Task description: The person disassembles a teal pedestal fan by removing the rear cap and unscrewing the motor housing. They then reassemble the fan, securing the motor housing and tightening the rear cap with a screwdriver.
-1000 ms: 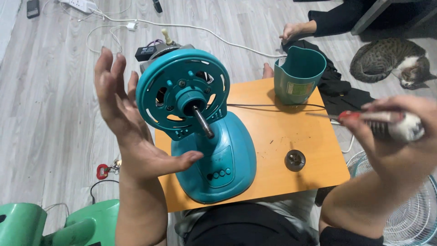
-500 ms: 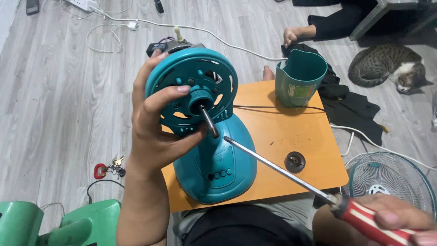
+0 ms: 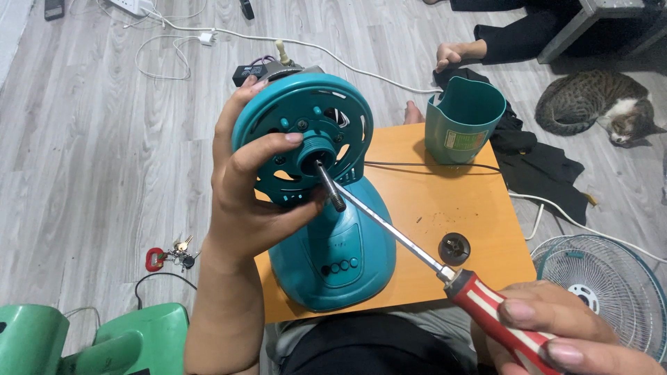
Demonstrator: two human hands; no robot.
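A teal fan body (image 3: pixel 333 257) stands on a small orange table (image 3: pixel 431 208). Its round teal motor housing (image 3: pixel 306 125) faces me, with a metal shaft (image 3: pixel 330 186) sticking out. My left hand (image 3: pixel 250 194) grips the housing from the left, thumb across its front. My right hand (image 3: pixel 563 333) at the lower right holds a red-and-white handled screwdriver (image 3: pixel 486 298); its long shank reaches up to the housing beside the shaft.
A teal plastic cover (image 3: pixel 464 118) and a small dark round nut (image 3: pixel 454 248) rest on the table. A wire fan grille (image 3: pixel 604 285) lies right, keys (image 3: pixel 170 255) left, a green stool (image 3: pixel 139 340) lower left. A cat (image 3: pixel 597 104), another person's hand (image 3: pixel 455 52) and cables lie beyond.
My left hand went from open beside the housing to gripping it. My right hand dropped to the lower right and brought the screwdriver tip onto the housing.
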